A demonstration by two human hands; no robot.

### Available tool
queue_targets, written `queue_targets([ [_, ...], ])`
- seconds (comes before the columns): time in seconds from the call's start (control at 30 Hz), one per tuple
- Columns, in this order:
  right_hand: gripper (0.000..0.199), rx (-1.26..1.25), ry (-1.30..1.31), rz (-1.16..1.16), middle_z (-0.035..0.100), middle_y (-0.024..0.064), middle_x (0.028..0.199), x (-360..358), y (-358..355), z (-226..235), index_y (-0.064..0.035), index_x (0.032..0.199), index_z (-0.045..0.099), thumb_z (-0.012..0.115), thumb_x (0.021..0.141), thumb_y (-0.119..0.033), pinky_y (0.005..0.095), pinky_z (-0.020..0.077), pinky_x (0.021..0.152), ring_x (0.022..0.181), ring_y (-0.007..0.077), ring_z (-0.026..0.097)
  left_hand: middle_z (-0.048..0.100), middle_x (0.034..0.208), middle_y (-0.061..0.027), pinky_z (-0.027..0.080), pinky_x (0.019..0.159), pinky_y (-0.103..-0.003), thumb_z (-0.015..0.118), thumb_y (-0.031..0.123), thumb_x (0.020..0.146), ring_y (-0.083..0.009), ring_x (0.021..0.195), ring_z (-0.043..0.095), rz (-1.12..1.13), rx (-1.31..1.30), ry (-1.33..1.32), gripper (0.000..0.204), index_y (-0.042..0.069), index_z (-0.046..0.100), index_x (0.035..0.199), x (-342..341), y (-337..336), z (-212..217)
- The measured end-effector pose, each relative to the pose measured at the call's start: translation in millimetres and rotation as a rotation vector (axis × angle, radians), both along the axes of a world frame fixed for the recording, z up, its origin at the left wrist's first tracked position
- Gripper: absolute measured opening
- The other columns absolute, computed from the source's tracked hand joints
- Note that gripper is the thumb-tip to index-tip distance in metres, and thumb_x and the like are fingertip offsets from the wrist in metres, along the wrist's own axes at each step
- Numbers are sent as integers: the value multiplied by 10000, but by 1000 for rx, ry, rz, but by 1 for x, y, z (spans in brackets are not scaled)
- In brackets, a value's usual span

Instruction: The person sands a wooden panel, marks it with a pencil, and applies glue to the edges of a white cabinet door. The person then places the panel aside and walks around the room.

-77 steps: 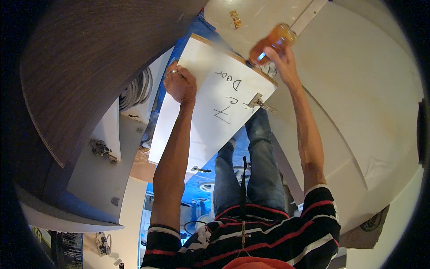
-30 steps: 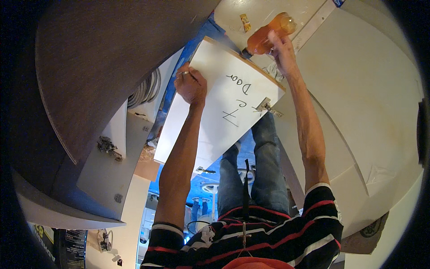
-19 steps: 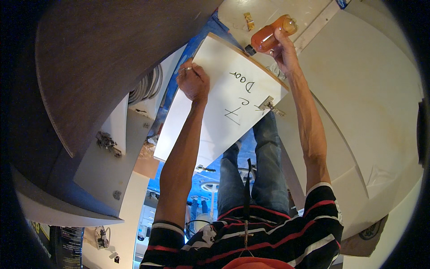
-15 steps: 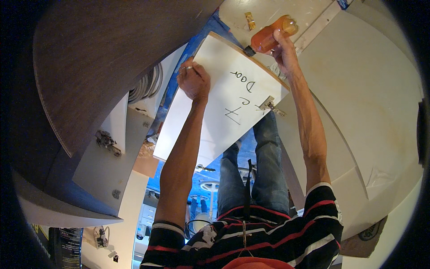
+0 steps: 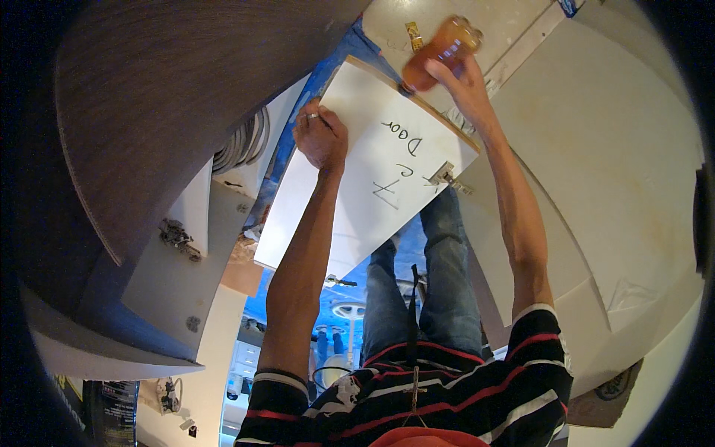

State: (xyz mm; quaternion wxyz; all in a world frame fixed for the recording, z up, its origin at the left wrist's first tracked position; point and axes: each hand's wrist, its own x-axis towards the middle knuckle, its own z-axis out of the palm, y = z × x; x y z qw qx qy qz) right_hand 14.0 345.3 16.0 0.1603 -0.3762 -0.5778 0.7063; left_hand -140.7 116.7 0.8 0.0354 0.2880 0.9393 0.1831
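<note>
Two hands work at a flat white laminated door panel (image 5: pixel 350 186) with a metal hinge (image 5: pixel 445 177) on its edge. Left hand (image 5: pixel 322 138) rests fisted on the panel's upper part, fingers curled tight around a thin dark pen. Right hand (image 5: pixel 465 82) wraps an orange translucent bottle (image 5: pixel 439 52) just beyond the panel's top corner

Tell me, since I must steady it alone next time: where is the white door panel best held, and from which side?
Probably by its long bare edge, where the left hand rests on the white door panel. Come in from that open side with the grip flat over the edge. The opposite edge carries a metal hinge, and the far corner is taken up by the orange bottle in the right hand.
</note>
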Motion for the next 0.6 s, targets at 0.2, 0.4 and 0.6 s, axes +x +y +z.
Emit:
queue_targets([
  [0.2, 585, -76, 27, -68, 622, 117, 1271, 7, 0, 2, -4, 1383, 475, 744, 927, -252, 394, 495, 1012, 1169, 229, 608, 693, 1075, -143, 487, 845, -485, 478, 191, 970, -331, 1012, 646, 19, -46, -29, 286, 32, 666, 1116, 0, 1, 0],
  [0.4, 515, -100, 203, -36, 630, 82, 1169, -92, 2, -10, -17, 1305, 496, 739, 939, -286, 339, 529, 912, 1053, 178, 626, 695, 1068, -155, 491, 837, -498, 460, 230, 997, -366, 979, 652, 5, -12, -9, 316, 23, 674, 1100, 0, 0, -1],
  [0.6, 641, -76, 132, -21, 633, 145, 1215, -84, 7, -14, 7, 1350, 476, 762, 910, -361, 395, 586, 878, 1082, 239, 660, 692, 1069, -151, 493, 819, -491, 464, 216, 996, -361, 976, 651, 3, -26, 11, 285, 42, 666, 1097, 0, 1, -1],
])
